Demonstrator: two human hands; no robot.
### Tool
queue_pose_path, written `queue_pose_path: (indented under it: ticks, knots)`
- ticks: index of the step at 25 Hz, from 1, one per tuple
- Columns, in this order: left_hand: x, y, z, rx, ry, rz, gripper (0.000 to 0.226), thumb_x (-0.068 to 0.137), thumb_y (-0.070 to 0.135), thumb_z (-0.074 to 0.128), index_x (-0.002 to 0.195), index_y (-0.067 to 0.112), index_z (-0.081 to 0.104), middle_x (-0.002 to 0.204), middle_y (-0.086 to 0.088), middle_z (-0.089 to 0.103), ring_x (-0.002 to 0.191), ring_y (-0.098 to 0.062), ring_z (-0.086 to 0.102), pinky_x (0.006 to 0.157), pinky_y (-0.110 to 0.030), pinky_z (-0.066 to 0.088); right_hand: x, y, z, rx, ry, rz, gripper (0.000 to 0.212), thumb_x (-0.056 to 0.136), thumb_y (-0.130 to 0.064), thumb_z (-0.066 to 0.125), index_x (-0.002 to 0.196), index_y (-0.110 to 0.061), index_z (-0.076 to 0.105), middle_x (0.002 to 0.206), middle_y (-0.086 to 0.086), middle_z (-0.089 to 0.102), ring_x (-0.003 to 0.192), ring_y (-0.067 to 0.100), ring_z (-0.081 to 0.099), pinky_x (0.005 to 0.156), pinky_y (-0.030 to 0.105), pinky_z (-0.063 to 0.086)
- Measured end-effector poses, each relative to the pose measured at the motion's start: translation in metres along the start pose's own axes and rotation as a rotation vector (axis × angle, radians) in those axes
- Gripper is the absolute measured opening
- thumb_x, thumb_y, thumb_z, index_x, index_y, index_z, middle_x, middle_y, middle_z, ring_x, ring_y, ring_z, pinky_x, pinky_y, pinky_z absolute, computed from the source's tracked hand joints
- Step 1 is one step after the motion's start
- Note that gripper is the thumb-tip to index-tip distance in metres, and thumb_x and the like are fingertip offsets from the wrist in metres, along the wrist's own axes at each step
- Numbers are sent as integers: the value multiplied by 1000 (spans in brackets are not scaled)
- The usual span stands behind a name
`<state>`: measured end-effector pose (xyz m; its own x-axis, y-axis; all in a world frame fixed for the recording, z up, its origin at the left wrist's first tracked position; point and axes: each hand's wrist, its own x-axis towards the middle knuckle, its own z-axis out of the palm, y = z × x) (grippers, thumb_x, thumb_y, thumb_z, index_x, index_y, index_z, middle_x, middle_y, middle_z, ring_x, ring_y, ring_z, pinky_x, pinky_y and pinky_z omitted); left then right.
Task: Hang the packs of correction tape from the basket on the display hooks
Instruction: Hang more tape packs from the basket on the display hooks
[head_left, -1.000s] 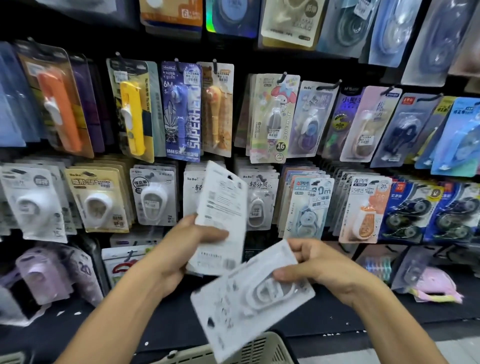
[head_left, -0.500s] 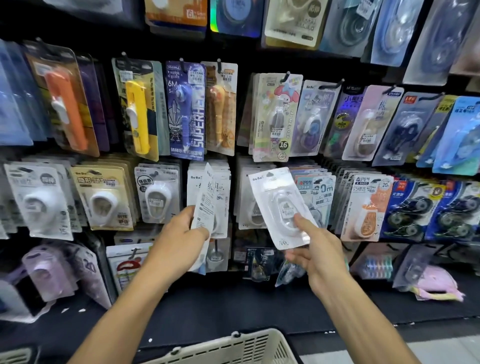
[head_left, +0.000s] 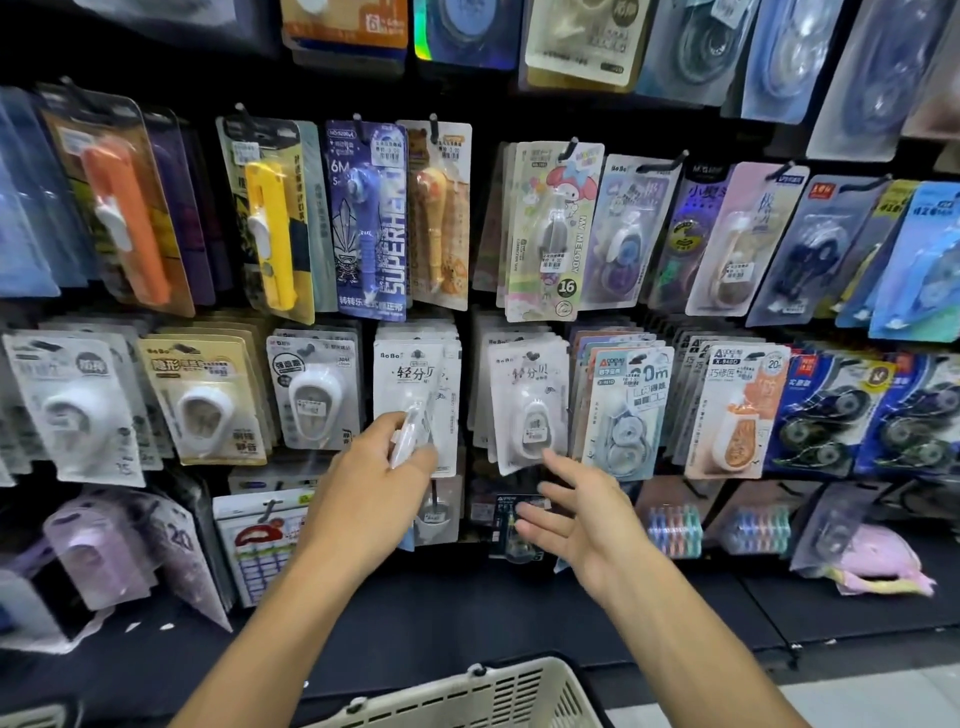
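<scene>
Correction tape pack (head_left: 415, 426) sat pinched edge-on in our left hand (head_left: 371, 483); our right hand (head_left: 574, 512) hung open, fingers spread, just below the hung white pack (head_left: 530, 410).

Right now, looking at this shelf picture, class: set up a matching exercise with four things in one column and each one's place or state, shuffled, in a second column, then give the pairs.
Things
1. left hand
2. right hand
3. basket
4. yellow tape pack

Places or states
A. at the bottom edge, below both arms
B. open, fingers spread, holding nothing
C. hanging on an upper-row hook, left of the blue pack
D. gripping a white pack edge-on

Pairs: 1-D, 2-B, 3-A, 4-C
</scene>
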<state>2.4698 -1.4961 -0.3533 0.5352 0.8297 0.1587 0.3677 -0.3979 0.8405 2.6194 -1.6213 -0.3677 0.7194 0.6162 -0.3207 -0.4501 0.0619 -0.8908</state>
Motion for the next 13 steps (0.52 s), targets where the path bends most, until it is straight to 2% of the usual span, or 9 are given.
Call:
queue_pose_path:
  ticks: [2,3,4,5,7,8,9,11,13]
  knots:
    - [-3,4,7,35,-31,17,73,81,86,29,125,37,62,121,4,65,115,-21,60,101,-45,47,-11,8,12,-109,-239,-66,61,86,-36,76,140,-25,48,130,4,66,108,33,70,89,45,60]
    - [-5,8,12,-26,-93,4,87,77,94,18,127,37,63,125,2,64,119,-21,58,105,-45,46,-17,14,19,-157,-390,-87,58,83,-40,77,135,-30,54,129,1,68,112,30,69,91,46,59]
    - [-6,12,17,-152,-162,-34,93,77,96,15,131,36,62,130,0,63,122,-20,58,105,-40,46,-22,18,25,-195,-493,-104,51,82,-41,77,130,-34,59,126,0,71,112,26,70,91,46,59]
    - [-7,14,22,-293,-231,-82,88,81,92,19,134,35,61,133,1,64,122,-18,59,101,-32,49,-22,21,30,-221,-516,-128,40,84,-37,76,123,-35,65,120,0,74,108,24,72,85,45,61]
    - [-6,16,28,-440,-323,-91,52,98,65,34,134,38,61,136,4,64,124,-17,60,100,-30,52,-17,19,29,-208,-380,-185,19,90,-20,74,107,-27,73,104,6,78,93,27,76,66,40,64]
    - [-5,16,28,-447,-336,-53,36,104,50,42,132,41,61,137,8,62,125,-13,59,103,-31,51,-12,14,25,-189,-291,-209,17,91,-14,73,105,-21,73,100,9,79,90,31,77,59,37,63]
    - [-4,16,28,-439,-335,-14,28,105,39,48,129,44,62,138,12,60,124,-6,58,102,-26,50,-6,8,18,-164,-228,-239,18,90,-13,73,107,-17,72,98,10,79,87,32,77,55,34,62]
    - [0,10,25,-346,-281,53,28,102,29,56,125,45,62,136,16,57,116,5,55,90,-10,46,4,-6,2,-126,-169,-271,31,85,-24,75,114,-16,68,95,9,79,71,28,76,49,30,59]
    - [4,2,20,-148,-193,129,36,101,28,58,136,38,57,138,21,49,121,2,50,96,-14,37,13,-10,-11,-139,-107,-212,29,86,-31,75,113,-21,67,90,9,76,50,23,65,40,27,50]
